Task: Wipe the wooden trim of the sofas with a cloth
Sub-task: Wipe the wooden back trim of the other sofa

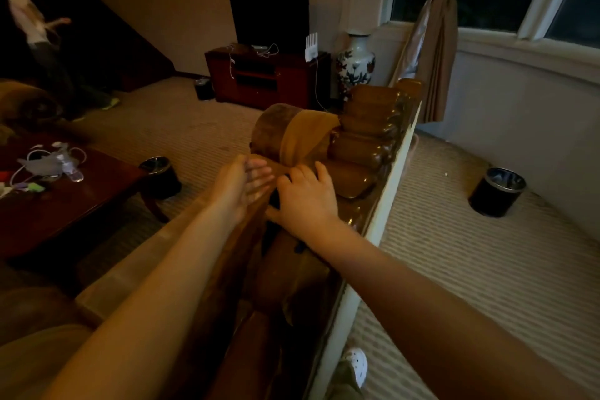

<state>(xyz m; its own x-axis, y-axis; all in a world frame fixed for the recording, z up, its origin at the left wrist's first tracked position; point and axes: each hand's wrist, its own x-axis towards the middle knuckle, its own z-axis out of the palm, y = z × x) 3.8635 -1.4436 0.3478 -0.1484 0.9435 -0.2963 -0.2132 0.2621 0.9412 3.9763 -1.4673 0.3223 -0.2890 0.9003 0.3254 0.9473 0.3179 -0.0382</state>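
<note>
I stand behind a brown sofa whose back is topped by carved, glossy wooden trim [367, 153] running away from me. A dark cloth [275, 200] lies on the trim, mostly hidden under my right hand [308, 198], which rests on it with spread fingers and the thumb out to the left. My left hand [240, 185] reaches along the front side of the sofa back with straight fingers, touching the upholstery beside the cloth and holding nothing. A round brown bolster [276, 130] sits just beyond both hands.
A dark wooden coffee table [81, 204] with cables and a bottle stands at left. Black bins [160, 177] [496, 191] sit on the carpet on both sides of the sofa. A TV stand [292, 81], a vase [355, 62] and another person [32, 29] are farther back.
</note>
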